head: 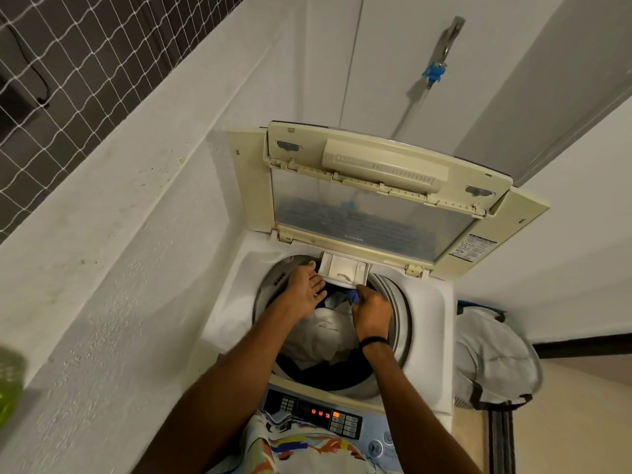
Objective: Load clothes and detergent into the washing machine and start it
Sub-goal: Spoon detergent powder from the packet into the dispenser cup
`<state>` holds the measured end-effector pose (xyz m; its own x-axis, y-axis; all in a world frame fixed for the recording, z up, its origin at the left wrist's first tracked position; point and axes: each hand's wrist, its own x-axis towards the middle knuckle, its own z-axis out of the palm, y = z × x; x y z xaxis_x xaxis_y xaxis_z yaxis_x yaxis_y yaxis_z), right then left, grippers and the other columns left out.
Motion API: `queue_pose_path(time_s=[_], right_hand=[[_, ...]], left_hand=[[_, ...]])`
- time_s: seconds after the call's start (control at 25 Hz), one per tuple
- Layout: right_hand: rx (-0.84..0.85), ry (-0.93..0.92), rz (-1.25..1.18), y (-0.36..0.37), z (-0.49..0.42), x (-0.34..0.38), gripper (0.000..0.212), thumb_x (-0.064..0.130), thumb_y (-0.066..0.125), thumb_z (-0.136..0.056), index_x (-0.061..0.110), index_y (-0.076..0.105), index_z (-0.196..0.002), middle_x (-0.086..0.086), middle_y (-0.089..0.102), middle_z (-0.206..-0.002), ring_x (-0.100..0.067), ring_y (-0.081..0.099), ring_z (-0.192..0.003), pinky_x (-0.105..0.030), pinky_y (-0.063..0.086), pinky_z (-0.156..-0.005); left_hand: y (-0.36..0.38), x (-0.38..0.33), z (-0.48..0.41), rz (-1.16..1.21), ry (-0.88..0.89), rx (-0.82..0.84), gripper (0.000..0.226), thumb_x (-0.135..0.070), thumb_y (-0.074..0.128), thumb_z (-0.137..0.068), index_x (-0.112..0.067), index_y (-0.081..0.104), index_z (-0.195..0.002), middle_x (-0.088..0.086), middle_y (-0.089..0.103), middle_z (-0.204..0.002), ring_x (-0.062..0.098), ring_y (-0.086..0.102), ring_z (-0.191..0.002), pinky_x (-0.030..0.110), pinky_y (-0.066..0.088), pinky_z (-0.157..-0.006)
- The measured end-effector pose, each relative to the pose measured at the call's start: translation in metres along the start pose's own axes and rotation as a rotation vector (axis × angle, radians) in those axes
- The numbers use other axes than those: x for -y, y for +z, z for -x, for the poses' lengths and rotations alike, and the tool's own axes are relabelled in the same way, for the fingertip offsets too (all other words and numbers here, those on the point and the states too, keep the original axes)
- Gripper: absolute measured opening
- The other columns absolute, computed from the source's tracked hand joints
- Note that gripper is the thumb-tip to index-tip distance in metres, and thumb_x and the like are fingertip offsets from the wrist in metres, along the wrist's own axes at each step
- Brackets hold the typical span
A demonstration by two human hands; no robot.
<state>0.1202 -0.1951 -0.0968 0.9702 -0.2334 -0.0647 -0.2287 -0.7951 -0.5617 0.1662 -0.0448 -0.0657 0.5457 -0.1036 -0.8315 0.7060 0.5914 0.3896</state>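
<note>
The top-loading washing machine (236, 302) stands with its lid (372, 213) raised. White and dark clothes (318, 336) fill the drum. At the drum's far rim the white detergent drawer (342, 268) is pulled out. My left hand (306, 290) reaches over the drum with straight fingers that touch the drawer's left side. My right hand (371, 311) is curled round a small blue thing (354, 297) just below the drawer's front edge; what that thing is I cannot tell. The control panel (328, 417) near me shows orange lights.
A grey laundry bag (492, 357) sits on the floor right of the machine. A tap with a blue fitting (434, 71) hangs on the wall behind. A ledge and a netted window run along the left. A green blurred object (10, 388) shows at the left edge.
</note>
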Motion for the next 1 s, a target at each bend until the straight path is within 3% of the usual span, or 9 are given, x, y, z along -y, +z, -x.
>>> queue_pose_path(time_s=[0.08, 0.16, 0.28, 0.4, 0.52, 0.72, 0.8, 0.88, 1.0], right_hand=[[-0.052, -0.010, -0.016, -0.002, 0.001, 0.000, 0.031, -0.001, 0.065, -0.085, 0.009, 0.073, -0.112, -0.010, 0.075, -0.102, -0.025, 0.071, -0.091, -0.035, 0.059, -0.086], [-0.127, 0.000, -0.082, -0.010, 0.002, 0.005, 0.029, 0.000, 0.067, -0.085, 0.010, 0.074, -0.111, -0.009, 0.076, -0.100, -0.023, 0.071, -0.086, -0.026, 0.056, -0.085], [-0.161, 0.220, -0.388, -0.028, 0.005, 0.021, 0.022, -0.001, 0.062, -0.087, 0.007, 0.076, -0.103, -0.010, 0.076, -0.090, -0.012, 0.066, -0.069, -0.008, 0.050, -0.071], [-0.042, 0.555, -1.049, -0.039, 0.007, 0.034, 0.017, -0.007, 0.058, -0.089, -0.005, 0.070, -0.101, -0.017, 0.072, -0.085, -0.014, 0.068, -0.064, -0.020, 0.059, -0.060], [0.060, 0.680, -1.384, -0.046, 0.010, 0.052, 0.020, -0.012, 0.058, -0.086, -0.012, 0.065, -0.105, -0.024, 0.069, -0.094, -0.028, 0.070, -0.080, -0.028, 0.062, -0.070], [0.247, 0.559, -1.554, -0.062, 0.034, 0.111, 0.017, -0.011, 0.057, -0.086, -0.007, 0.065, -0.101, -0.016, 0.069, -0.091, -0.028, 0.069, -0.087, -0.027, 0.060, -0.068], [0.364, 0.481, -1.554, -0.067, 0.049, 0.140, 0.014, -0.008, 0.056, -0.086, -0.001, 0.066, -0.094, -0.010, 0.072, -0.086, -0.024, 0.070, -0.084, -0.026, 0.059, -0.067], [0.516, 0.401, -1.494, -0.069, 0.066, 0.172, 0.016, -0.006, 0.053, -0.090, 0.001, 0.067, -0.093, -0.007, 0.074, -0.084, -0.019, 0.071, -0.082, -0.022, 0.058, -0.066], [0.705, 0.196, -1.276, -0.079, 0.094, 0.225, 0.021, -0.004, 0.051, -0.095, -0.004, 0.065, -0.110, -0.012, 0.075, -0.100, -0.018, 0.073, -0.092, -0.018, 0.057, -0.071]], left_hand=[[0.000, 0.000, 0.000, -0.006, 0.002, -0.002, 0.058, -0.035, 0.050, -0.101, -0.004, 0.039, -0.148, 0.017, 0.042, -0.152, 0.030, 0.042, -0.139, 0.045, 0.032, -0.118], [0.000, -0.001, 0.002, -0.007, 0.007, -0.005, 0.057, -0.036, 0.049, -0.101, -0.004, 0.039, -0.147, 0.017, 0.042, -0.152, 0.030, 0.042, -0.139, 0.045, 0.032, -0.118], [-0.002, -0.003, 0.005, 0.004, 0.019, -0.011, 0.058, -0.037, 0.049, -0.101, -0.004, 0.039, -0.148, 0.017, 0.043, -0.151, 0.030, 0.044, -0.138, 0.044, 0.034, -0.117], [-0.007, -0.009, 0.017, 0.022, 0.069, -0.006, 0.060, -0.038, 0.049, -0.101, -0.004, 0.038, -0.149, 0.017, 0.043, -0.152, 0.030, 0.045, -0.137, 0.043, 0.036, -0.115], [-0.015, -0.025, 0.044, 0.032, 0.209, -0.042, 0.052, -0.035, 0.053, -0.099, -0.005, 0.049, -0.142, 0.015, 0.054, -0.141, 0.031, 0.053, -0.129, 0.041, 0.043, -0.108], [-0.047, -0.064, 0.125, -0.019, 0.616, -0.178, 0.016, -0.017, 0.062, -0.092, -0.017, 0.070, -0.106, 0.007, 0.073, -0.107, 0.024, 0.068, -0.101, 0.033, 0.054, -0.086], [-0.064, -0.071, 0.167, -0.073, 0.802, -0.282, 0.014, -0.012, 0.065, -0.089, -0.024, 0.072, -0.093, 0.001, 0.074, -0.095, 0.020, 0.068, -0.091, 0.029, 0.054, -0.080], [-0.089, -0.070, 0.209, -0.099, 0.977, -0.379, 0.014, -0.014, 0.068, -0.088, -0.024, 0.074, -0.096, -0.003, 0.075, -0.097, 0.016, 0.069, -0.091, 0.030, 0.056, -0.082], [-0.117, -0.065, 0.271, -0.088, 1.222, -0.458, 0.016, -0.009, 0.066, -0.091, -0.014, 0.072, -0.105, 0.000, 0.075, -0.105, 0.013, 0.070, -0.099, 0.030, 0.056, -0.089]])
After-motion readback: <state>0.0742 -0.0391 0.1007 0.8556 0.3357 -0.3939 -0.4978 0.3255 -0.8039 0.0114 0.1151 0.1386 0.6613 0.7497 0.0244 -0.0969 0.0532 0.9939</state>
